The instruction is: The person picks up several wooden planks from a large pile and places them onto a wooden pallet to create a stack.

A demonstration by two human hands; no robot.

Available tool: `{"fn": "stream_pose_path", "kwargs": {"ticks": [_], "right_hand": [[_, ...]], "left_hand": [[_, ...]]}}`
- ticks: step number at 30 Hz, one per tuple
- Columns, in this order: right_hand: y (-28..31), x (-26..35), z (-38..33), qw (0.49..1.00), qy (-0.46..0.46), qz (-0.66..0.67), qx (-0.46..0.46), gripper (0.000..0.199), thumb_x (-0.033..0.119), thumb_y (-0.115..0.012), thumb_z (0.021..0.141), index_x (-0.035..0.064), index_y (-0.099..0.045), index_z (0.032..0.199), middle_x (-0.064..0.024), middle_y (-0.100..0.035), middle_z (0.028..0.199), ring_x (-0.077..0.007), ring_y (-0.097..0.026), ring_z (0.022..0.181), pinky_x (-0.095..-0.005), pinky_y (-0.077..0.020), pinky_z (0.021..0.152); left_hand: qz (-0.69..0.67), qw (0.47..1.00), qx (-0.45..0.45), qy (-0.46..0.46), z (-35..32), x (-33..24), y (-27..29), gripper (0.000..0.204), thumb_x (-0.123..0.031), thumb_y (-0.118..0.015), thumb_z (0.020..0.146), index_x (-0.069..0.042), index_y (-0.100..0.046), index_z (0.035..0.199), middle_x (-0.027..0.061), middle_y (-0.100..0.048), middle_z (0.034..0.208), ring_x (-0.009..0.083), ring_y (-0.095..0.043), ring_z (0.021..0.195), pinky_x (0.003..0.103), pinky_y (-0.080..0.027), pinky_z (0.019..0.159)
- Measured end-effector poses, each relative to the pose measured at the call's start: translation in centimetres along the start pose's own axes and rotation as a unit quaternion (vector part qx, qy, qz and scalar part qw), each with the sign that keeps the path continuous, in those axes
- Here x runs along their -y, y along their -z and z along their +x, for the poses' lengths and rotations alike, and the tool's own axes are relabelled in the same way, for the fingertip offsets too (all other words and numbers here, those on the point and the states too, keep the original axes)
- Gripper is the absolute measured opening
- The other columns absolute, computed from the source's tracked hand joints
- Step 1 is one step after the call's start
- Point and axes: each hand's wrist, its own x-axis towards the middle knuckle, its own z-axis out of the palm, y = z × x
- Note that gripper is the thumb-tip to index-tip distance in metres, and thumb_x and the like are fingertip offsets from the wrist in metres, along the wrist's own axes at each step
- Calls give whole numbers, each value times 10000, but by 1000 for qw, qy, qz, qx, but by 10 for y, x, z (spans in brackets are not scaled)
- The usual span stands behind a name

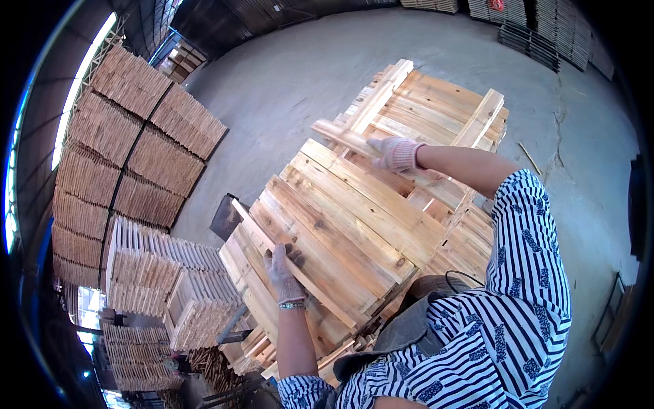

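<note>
Both of my hands wear pale knitted gloves with darkened fingers. My left hand (285, 274) is closed around a long narrow wooden strip (253, 230), which lies slantwise over wide planks (320, 218) on a waist-high pile. Farther off and to the right, my right hand (397, 153) grips a short wooden board (338, 134), slightly blurred. That board's left end sticks out past the glove, over the gap between the near planks and a farther stack of boards (436, 102). My right glove hides part of the board.
Two thick battens, a left one (381, 95) and a right one (481, 119), lie across the farther stack. Strapped wood bundles (136, 157) tower at the left. Stacked slats (204, 300) stand near the pile's left side. A thin stick (530, 158) lies on the concrete floor (286, 75).
</note>
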Motion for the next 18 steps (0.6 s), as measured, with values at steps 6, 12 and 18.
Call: {"fn": "stream_pose_path", "kwargs": {"ticks": [6,12,18], "right_hand": [[-42,39,-40,998,-44,-30,-34,780,603,-549,937,35,-443,1462,-259,-384,1508,-419,-365,1432,-485,-325,1173],[-19,140,-74,975,63,214,18,841,541,-543,975,5,-280,1566,-301,-388,1535,-373,-420,1426,-382,-356,1169],[-14,119,-75,953,83,289,-22,888,455,-601,972,2,-167,1602,-290,-478,1483,-309,-540,1321,-353,-419,1112]], "left_hand": [[-62,997,10,39,7,2,8,322,-246,-677,966,-78,-468,1144,75,-590,905,172,-634,702,316,-598,604],[-165,974,149,31,-20,-29,-87,475,-344,-545,1037,25,-472,1327,167,-585,1190,288,-614,1062,409,-525,986],[145,950,247,-125,-41,-40,-95,577,-348,-461,1064,17,-340,1495,204,-446,1458,323,-438,1349,385,-365,1146]]}}
